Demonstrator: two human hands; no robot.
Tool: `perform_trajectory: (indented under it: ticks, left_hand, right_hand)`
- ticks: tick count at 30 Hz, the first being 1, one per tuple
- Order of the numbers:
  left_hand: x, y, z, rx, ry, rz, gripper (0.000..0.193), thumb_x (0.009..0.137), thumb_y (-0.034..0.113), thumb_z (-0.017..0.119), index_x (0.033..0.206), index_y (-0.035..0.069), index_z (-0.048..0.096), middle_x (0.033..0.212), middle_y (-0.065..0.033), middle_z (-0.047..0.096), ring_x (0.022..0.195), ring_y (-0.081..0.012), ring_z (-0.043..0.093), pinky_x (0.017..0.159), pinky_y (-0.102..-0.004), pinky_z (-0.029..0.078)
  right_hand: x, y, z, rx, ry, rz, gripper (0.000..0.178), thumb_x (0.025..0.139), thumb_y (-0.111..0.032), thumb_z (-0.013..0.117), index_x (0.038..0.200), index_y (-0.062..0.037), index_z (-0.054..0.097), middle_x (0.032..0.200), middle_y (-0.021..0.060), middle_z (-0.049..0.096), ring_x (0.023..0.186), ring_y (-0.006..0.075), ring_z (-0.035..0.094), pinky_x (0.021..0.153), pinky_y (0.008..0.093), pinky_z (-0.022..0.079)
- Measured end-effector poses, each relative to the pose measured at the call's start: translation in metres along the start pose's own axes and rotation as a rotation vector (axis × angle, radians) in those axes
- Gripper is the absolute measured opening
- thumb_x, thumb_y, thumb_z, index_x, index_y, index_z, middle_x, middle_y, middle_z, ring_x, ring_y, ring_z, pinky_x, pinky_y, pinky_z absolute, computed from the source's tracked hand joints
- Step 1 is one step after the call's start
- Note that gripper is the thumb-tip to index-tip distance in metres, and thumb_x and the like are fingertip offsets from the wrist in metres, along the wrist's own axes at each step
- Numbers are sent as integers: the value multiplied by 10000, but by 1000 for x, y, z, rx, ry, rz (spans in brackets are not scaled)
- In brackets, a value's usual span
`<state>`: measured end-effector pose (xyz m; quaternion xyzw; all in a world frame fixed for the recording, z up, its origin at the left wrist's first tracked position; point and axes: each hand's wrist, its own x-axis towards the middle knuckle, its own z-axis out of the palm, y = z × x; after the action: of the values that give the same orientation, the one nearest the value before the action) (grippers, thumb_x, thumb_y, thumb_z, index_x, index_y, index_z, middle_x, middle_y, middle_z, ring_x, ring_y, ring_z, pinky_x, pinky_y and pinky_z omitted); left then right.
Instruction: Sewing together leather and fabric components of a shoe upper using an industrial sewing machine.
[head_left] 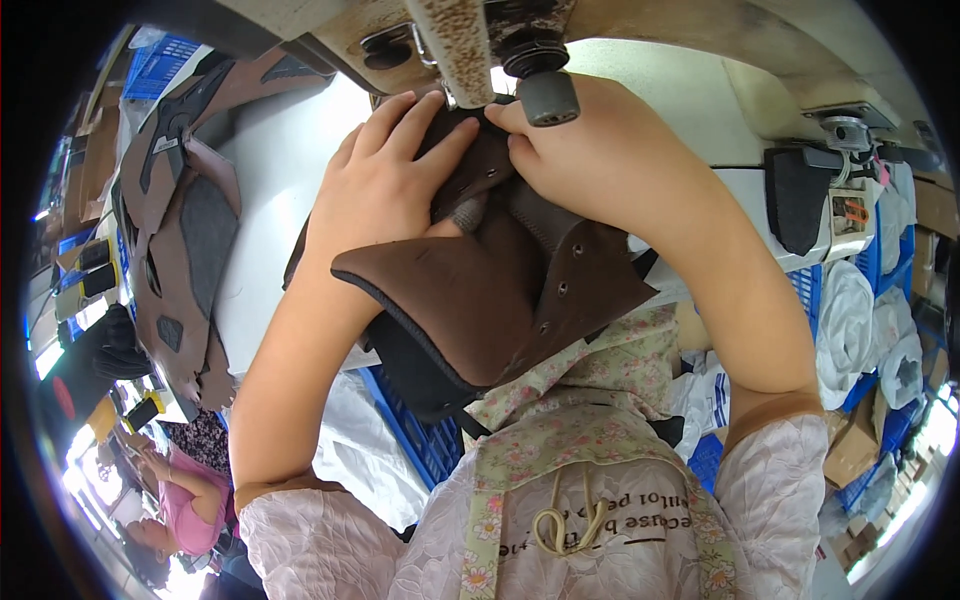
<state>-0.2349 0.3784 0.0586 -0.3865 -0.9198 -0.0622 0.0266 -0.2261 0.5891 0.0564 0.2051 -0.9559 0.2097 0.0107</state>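
Observation:
A dark brown shoe upper (450, 300) with black edging, a dark lining and metal eyelets is under the head of a sewing machine (452, 50). My left hand (390, 170) rests on the upper's left side, fingers stretched and thumb apart, pressing down close to the presser foot. Part of the upper drapes over my left wrist. From the right, my right hand (560, 140) pinches the upper's edge between thumb and forefinger, beside the grey machine knob (551, 98). The exact stitching point is hidden by the machine and fingers.
Flat brown and grey upper pieces (190, 240) are piled left of the white worktable (270, 180). A black pad (795, 200) hangs at the right. Blue crates (420, 430) and plastic bags (850, 320) stand around. A person in pink (190, 505) is at the lower left.

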Motion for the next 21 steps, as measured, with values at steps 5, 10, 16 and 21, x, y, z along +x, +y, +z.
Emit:
perform_trajectory:
  ticks: [5, 10, 16, 21]
  left_hand:
    - [1, 1, 3, 3, 16, -16, 696, 616, 257, 694, 1298, 154, 600, 1337, -123, 536, 1287, -328, 455, 1064, -446, 397]
    - [0, 1, 1, -15, 5, -20, 677, 624, 230, 660, 1294, 148, 604, 1293, -130, 542, 1267, -345, 462, 1049, -447, 408]
    - [1, 1, 3, -25, -1, -24, 691, 618, 214, 651, 1304, 155, 598, 1302, -133, 535, 1270, -351, 458, 1051, -449, 405]
    - [0, 0, 3, -12, 0, -17, 679, 643, 244, 665, 1314, 161, 595, 1358, -132, 517, 1280, -351, 454, 1058, -448, 399]
  right_hand:
    - [-1, 3, 7, -40, 51, -33, 216, 839, -134, 609, 1020, -78, 714, 835, 156, 674, 796, 341, 658, 701, 440, 525]
    - [0, 1, 7, -31, 50, -7, 154, 754, -135, 619, 781, -24, 721, 972, 176, 637, 817, 317, 675, 712, 423, 546]
    - [-1, 3, 10, -36, 78, -39, 148, 757, -131, 615, 782, -34, 724, 955, 167, 630, 805, 313, 669, 709, 421, 543]
    - [-2, 2, 11, -32, 120, -50, 161, 761, -152, 613, 773, -37, 725, 941, 158, 626, 804, 302, 665, 713, 412, 539]
